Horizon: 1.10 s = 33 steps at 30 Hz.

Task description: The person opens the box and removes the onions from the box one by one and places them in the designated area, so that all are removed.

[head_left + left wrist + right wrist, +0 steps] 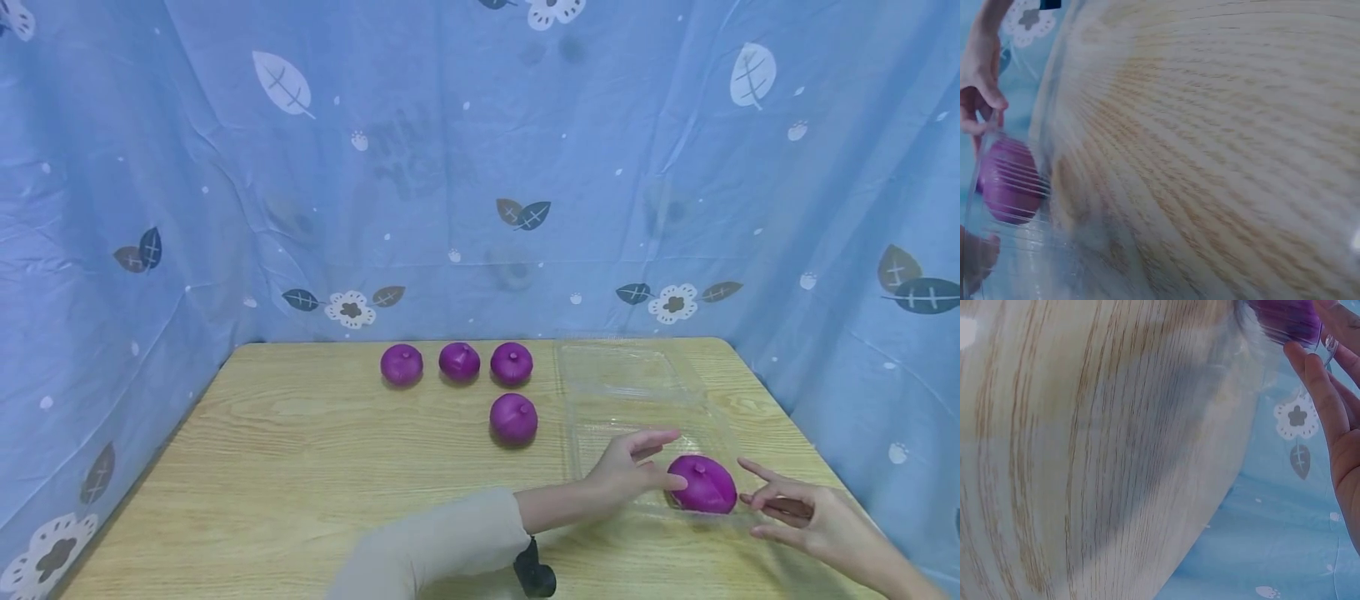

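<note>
A purple onion (702, 484) lies in the near right part of a clear plastic container (630, 425), whose lid is folded open at the back. My left hand (630, 467) reaches over the container from the left, its thumb at the onion's left side and its fingers stretched out. To the right, my right hand (817, 517) is at the container's right edge with fingers loosely bent. In the right wrist view, fingers (1322, 394) of that hand lie against the clear wall beside the onion (1285, 322). The left wrist view shows the onion (1011, 178) through the ribbed plastic.
Several more purple onions stand left of the container: a back row with one onion (402, 365) at its left end, and a single onion (513, 419) nearer. A black object (535, 571) shows below the left sleeve. Blue patterned curtain (450, 167) surrounds the wooden table (337, 467).
</note>
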Motion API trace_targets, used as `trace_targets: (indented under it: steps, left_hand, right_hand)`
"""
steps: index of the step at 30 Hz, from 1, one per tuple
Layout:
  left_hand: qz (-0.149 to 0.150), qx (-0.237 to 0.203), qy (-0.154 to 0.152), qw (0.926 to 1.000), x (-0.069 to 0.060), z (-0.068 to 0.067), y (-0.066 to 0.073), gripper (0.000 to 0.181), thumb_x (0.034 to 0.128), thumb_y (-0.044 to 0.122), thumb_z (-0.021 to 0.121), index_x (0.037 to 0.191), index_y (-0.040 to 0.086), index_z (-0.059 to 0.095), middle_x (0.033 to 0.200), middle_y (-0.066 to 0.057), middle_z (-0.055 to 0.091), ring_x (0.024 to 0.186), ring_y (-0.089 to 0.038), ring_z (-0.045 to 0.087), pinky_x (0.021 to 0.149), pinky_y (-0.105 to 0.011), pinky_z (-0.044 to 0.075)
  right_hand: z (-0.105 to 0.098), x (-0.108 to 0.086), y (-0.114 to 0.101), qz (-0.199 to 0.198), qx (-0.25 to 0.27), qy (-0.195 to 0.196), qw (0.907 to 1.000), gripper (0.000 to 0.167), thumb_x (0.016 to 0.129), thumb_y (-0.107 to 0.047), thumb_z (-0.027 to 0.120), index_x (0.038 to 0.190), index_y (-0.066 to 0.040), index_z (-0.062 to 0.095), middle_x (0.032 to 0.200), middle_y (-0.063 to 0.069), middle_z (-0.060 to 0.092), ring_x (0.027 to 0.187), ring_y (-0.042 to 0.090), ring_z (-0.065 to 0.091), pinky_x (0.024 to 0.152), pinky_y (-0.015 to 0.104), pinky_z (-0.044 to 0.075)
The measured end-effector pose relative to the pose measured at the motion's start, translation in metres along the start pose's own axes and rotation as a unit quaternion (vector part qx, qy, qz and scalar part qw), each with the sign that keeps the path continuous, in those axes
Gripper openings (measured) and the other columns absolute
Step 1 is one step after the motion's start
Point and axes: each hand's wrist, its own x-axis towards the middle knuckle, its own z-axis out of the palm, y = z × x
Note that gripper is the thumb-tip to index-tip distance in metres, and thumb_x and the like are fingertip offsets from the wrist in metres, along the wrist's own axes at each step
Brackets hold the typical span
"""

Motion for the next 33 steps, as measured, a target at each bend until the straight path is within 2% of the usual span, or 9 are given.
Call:
trace_targets:
  steps: [3, 7, 11, 19, 23, 27, 29, 33]
  left_hand:
    - [-0.009, 0.024, 0.018, 0.9995, 0.006, 0.007, -0.004, 0.052, 0.0811, 0.004, 0.074, 0.128, 0.020, 0.061, 0.131, 0.015, 0.054, 0.125, -0.010, 0.046, 0.101, -0.024, 0.043]
    - [-0.021, 0.077, 0.042, 0.9960, 0.015, 0.016, -0.007, 0.057, 0.0779, 0.007, 0.079, 0.129, 0.024, 0.060, 0.131, 0.019, 0.053, 0.126, -0.015, 0.046, 0.100, -0.029, 0.045]
    - [-0.042, 0.106, 0.048, 0.9923, 0.023, 0.023, -0.009, 0.064, 0.0755, 0.009, 0.082, 0.133, 0.024, 0.057, 0.131, 0.020, 0.052, 0.126, -0.020, 0.048, 0.097, -0.031, 0.047]
    - [-0.065, 0.104, 0.037, 0.9918, 0.031, 0.029, -0.011, 0.070, 0.0737, 0.007, 0.082, 0.135, 0.026, 0.054, 0.131, 0.020, 0.051, 0.125, -0.018, 0.048, 0.093, -0.031, 0.049]
    - [-0.077, 0.099, 0.026, 0.9918, 0.033, 0.031, -0.011, 0.072, 0.0731, 0.003, 0.082, 0.135, 0.026, 0.054, 0.130, 0.013, 0.054, 0.118, -0.014, 0.052, 0.087, -0.027, 0.052]
    - [-0.086, 0.075, 0.004, 0.9934, 0.035, 0.030, -0.012, 0.071, 0.0749, -0.004, 0.078, 0.136, 0.022, 0.053, 0.131, 0.003, 0.056, 0.113, -0.015, 0.057, 0.080, -0.025, 0.054]
    - [-0.086, 0.073, -0.006, 0.9936, 0.036, 0.029, -0.013, 0.070, 0.0758, -0.005, 0.077, 0.137, 0.020, 0.053, 0.131, 0.001, 0.056, 0.113, -0.015, 0.057, 0.081, -0.024, 0.054]
    - [-0.069, 0.085, -0.030, 0.9935, 0.036, 0.028, -0.015, 0.068, 0.0761, -0.008, 0.075, 0.136, 0.015, 0.053, 0.129, -0.001, 0.058, 0.110, -0.008, 0.057, 0.086, -0.020, 0.051]
  right_hand:
    - [0.000, -0.001, 0.000, 0.008, -0.005, 0.004, 0.9999, 0.033, 0.067, 0.021, 0.072, 0.090, -0.002, 0.066, 0.139, -0.024, 0.045, 0.104, -0.005, 0.059, 0.073, 0.014, 0.053]
    - [-0.001, -0.001, 0.000, 0.014, -0.001, 0.003, 0.9999, 0.033, 0.067, 0.021, 0.072, 0.090, -0.002, 0.066, 0.139, -0.025, 0.044, 0.104, -0.006, 0.059, 0.073, 0.014, 0.053]
    - [-0.001, -0.002, 0.002, 0.013, 0.018, -0.006, 0.9997, 0.032, 0.068, 0.021, 0.071, 0.091, -0.001, 0.065, 0.141, -0.023, 0.044, 0.108, -0.005, 0.057, 0.075, 0.015, 0.053]
    - [-0.002, -0.001, 0.002, 0.021, 0.017, -0.006, 0.9996, 0.032, 0.069, 0.021, 0.071, 0.093, -0.001, 0.064, 0.140, -0.023, 0.043, 0.110, -0.006, 0.054, 0.075, 0.014, 0.053]
    - [-0.002, -0.001, -0.001, 0.024, -0.005, 0.001, 0.9997, 0.033, 0.068, 0.019, 0.073, 0.092, -0.002, 0.065, 0.139, -0.024, 0.044, 0.108, -0.007, 0.055, 0.073, 0.014, 0.053]
    - [-0.001, 0.000, -0.002, 0.024, 0.006, -0.005, 0.9997, 0.033, 0.069, 0.019, 0.072, 0.093, -0.002, 0.065, 0.140, -0.024, 0.043, 0.109, -0.006, 0.055, 0.074, 0.014, 0.053]
    - [-0.002, 0.000, -0.002, 0.021, 0.015, -0.008, 0.9996, 0.032, 0.070, 0.020, 0.071, 0.093, -0.001, 0.064, 0.140, -0.023, 0.043, 0.110, -0.006, 0.055, 0.075, 0.014, 0.053]
    - [-0.001, 0.000, -0.003, 0.028, 0.016, -0.008, 0.9995, 0.031, 0.071, 0.019, 0.071, 0.093, -0.001, 0.064, 0.140, -0.024, 0.043, 0.108, -0.005, 0.057, 0.074, 0.016, 0.054]
